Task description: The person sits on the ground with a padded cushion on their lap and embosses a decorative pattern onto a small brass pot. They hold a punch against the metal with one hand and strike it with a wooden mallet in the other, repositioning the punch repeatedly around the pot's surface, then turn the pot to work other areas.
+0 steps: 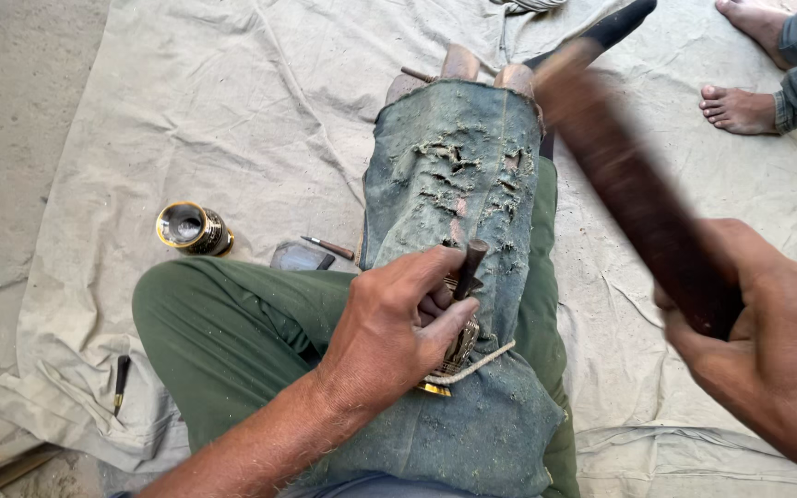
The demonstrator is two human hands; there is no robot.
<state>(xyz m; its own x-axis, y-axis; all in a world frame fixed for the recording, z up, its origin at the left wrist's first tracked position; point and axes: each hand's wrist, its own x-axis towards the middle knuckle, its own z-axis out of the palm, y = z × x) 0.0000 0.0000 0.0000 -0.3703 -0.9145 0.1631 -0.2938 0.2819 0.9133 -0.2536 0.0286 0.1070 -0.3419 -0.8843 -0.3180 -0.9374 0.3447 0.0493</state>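
Far to my left a small dark-handled tool (121, 382) lies on a fold of the canvas sheet (260, 101) spread over the ground, and further in a round brass pot (193, 229) rests on its side near my bent knee in green trousers (223, 323), with a flat dark stone (299, 257) and another thin tool (328, 247) just beside it. Over my outstretched leg lies a worn, torn strip of denim (454, 184). My left hand (398, 327) is clenched around a short chisel (469, 267), pinning a brass piece (454, 355) against the denim, where a cord (472, 366) crosses it. My right hand (767, 341) grips a long dark wooden stick (629, 184), blurred, raised above the leg. At the top right another person's bare feet (740, 109) rest on the canvas
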